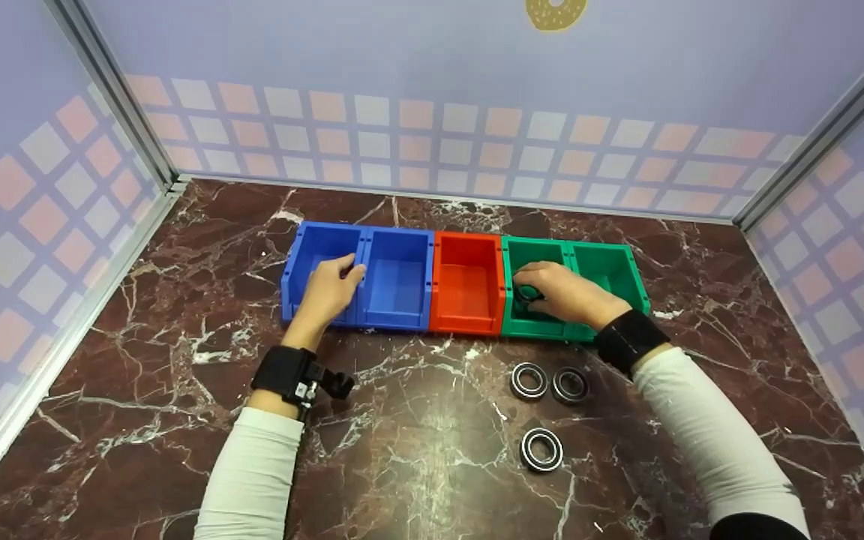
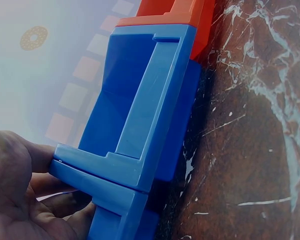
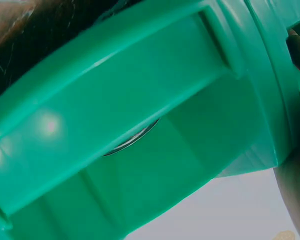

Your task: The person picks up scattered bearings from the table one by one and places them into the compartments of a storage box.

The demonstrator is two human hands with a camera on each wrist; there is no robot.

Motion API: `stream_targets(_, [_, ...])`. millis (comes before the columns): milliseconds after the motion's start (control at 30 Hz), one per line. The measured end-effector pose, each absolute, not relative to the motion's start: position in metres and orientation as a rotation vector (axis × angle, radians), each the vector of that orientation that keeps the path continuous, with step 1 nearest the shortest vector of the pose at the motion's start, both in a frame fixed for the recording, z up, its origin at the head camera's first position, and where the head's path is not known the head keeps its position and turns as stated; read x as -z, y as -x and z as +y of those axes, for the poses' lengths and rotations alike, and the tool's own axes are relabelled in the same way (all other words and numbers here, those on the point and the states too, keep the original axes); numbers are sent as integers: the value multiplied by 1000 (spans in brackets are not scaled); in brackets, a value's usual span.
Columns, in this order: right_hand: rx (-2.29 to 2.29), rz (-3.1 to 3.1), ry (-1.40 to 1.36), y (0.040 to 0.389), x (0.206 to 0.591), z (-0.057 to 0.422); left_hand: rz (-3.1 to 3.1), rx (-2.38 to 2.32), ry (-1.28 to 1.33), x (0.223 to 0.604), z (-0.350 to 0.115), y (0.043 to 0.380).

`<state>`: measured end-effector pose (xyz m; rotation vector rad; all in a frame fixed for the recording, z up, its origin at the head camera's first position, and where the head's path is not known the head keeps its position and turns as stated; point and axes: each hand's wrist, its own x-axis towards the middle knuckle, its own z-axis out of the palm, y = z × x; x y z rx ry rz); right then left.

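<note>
My left hand is over the leftmost blue bin, thumb and bent fingers at the divider beside the second blue bin. In the left wrist view the thumb meets the divider's edge and the other fingers curl on its near side, gripping the wall. My right hand reaches into the left green bin and pinches a dark ring bearing, partly hidden by the fingers. A thin arc of another bearing shows behind the front lip of the right green bin.
Three loose ball bearings, one left, one right and one nearer, lie on the marbled tabletop in front of the bins. A red bin joins the blue and green ones. Tiled-pattern panels enclose the table.
</note>
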<state>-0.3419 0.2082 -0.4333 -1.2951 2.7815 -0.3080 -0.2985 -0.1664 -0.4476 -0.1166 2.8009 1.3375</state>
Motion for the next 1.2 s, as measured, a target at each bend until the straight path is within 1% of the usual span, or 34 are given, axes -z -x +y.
stream_targets(433, [274,2791,1346,343,438,206,2814,-1333,107,449,-167,298])
stream_targets(1200, [157,2834,1264,339,442,202,2816,-1327,117,447,-166,297])
